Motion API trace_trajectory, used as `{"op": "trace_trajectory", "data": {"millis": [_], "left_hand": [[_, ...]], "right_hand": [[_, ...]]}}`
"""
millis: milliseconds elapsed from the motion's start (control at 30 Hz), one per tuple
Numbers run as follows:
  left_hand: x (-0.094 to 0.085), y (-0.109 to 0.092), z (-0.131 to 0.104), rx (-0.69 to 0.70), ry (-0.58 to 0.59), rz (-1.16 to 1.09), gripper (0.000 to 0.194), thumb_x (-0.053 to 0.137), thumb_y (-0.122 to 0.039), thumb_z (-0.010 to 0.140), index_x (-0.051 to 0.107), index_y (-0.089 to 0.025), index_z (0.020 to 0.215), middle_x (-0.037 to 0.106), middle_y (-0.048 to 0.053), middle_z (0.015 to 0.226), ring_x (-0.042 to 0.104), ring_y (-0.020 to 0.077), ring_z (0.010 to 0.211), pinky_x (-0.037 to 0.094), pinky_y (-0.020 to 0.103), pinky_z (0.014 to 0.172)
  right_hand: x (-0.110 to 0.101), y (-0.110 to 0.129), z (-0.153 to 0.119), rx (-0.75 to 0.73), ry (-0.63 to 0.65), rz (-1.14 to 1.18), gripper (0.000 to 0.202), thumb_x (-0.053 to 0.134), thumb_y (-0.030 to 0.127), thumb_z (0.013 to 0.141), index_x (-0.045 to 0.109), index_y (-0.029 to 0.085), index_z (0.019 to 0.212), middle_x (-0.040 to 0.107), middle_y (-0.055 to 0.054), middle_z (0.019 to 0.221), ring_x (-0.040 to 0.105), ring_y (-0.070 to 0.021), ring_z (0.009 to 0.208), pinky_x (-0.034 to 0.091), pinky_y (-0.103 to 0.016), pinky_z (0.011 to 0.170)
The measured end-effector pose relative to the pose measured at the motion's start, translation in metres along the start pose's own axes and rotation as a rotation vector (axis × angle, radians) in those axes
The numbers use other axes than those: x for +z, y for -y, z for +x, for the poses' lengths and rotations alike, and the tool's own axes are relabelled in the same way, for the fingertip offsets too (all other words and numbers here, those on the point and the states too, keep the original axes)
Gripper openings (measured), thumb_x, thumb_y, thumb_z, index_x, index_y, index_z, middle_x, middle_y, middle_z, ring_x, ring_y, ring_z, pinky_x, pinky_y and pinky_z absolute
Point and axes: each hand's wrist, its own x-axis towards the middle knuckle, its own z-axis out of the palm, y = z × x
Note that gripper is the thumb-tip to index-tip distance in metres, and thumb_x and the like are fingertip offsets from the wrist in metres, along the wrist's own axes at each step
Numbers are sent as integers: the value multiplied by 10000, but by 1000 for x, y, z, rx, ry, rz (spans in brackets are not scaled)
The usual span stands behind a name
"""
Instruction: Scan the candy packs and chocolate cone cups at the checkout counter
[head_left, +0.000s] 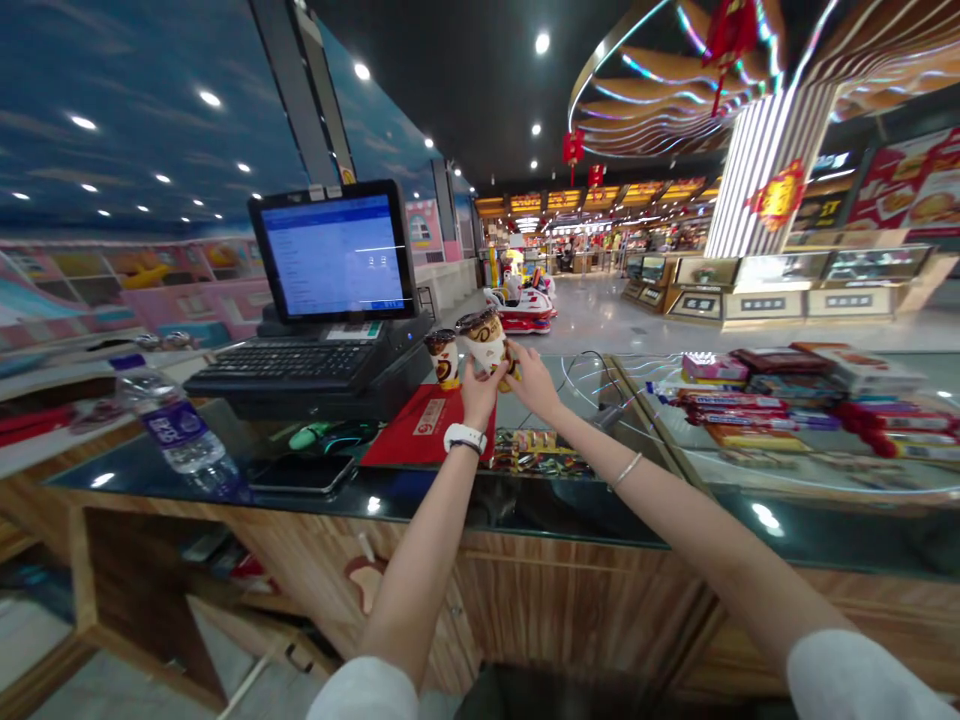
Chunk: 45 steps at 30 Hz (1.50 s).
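Note:
My left hand (480, 396), with a white band at the wrist, is closed around a brown-and-white printed cup (484, 338), held tilted above the counter. From the other side, my right hand (534, 382), below a thin bracelet, grips the same cup. Some brown and yellow printing shows by its fingers; I cannot make out whether it belongs to a further cup. A similar cup (444, 360) stands upright just left of my hands, by the red bag or sheet (405, 430) on the glass counter. My fingers cover the held cup's lower part.
Left of my hands stand a monitor (334, 255) and a black keyboard (289, 362). A water bottle (172, 425) and a phone (304, 474) sit near the counter's front edge. Boxed and wrapped snacks (780, 390) lie on the right. A cable (611, 375) crosses the glass.

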Motion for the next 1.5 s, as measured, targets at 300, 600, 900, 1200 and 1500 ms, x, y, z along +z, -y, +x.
{"op": "trace_trajectory", "data": {"millis": [300,600,900,1200,1500], "left_hand": [[55,-54,-29,-95,158,-455,658,831,-312,691,545,-164,1264,749,92,1053,704,204,980,524,362,946],[99,-48,-41,-105,411,-438,540,786,-367,721,616,-144,1182,751,101,1060,689,248,1032,482,417,1009],[99,-31,-53,39,265,-295,559,772,-392,750,589,-169,1230,700,113,1147,677,218,1012,510,388,978],[99,-32,-63,-9,286,-393,1014,872,-351,632,327,-228,1479,674,101,1159,648,225,1068,508,416,993],[88,-32,-50,-10,376,-432,884,846,-431,677,423,-285,1439,523,109,1400,640,228,1121,518,396,1005]], "right_hand": [[-91,-36,-22,-142,-16,35,718,662,284,840,382,296,1500,555,-82,1149,586,-261,1128,474,-457,1032],[-126,-78,-45,-154,136,294,1160,824,410,688,95,277,1580,307,-128,1587,382,-297,1428,333,-471,1169],[-110,-71,-59,-92,7,67,1065,664,142,705,74,228,1587,456,-140,1473,466,-292,1352,392,-463,1136],[-116,-79,-62,-154,89,47,1107,808,285,689,143,300,1574,341,-116,1534,349,-303,1435,327,-488,1184],[-113,-95,-60,-162,-31,222,913,749,321,774,274,279,1552,420,-107,1538,439,-274,1386,378,-448,1153]]}}
